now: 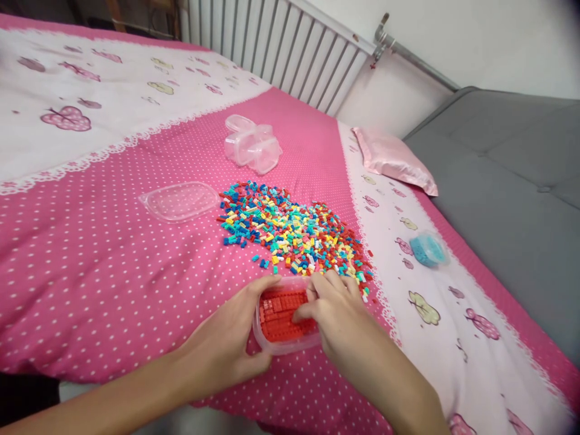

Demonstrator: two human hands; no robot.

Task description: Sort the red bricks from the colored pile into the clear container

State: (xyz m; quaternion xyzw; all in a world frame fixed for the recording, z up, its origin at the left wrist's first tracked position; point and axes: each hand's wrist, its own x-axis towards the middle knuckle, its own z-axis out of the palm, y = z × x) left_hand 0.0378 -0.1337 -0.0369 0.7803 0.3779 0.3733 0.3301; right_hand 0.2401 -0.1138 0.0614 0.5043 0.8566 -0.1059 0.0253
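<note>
A clear plastic container (286,347) sits at the near side of the bed, with rows of red toy bricks (281,314) packed flat inside it. My left hand (235,332) grips the container's left side, thumb at the near edge and fingers at the far edge. Over the container's right part is my right hand (335,308), its thumb and fingers bent down among the red bricks. Whether a brick is pinched between those fingertips is hidden. Just beyond the container spreads a loose pile of small multicoloured bricks (294,229).
A clear lid (181,202) lies left of the pile. Several clear containers (252,145) are stacked behind it. To the right stands a tub of blue pieces (427,249). A pink pillow (394,160) rests by the grey headboard (507,157), on a pink dotted bedsheet (113,260).
</note>
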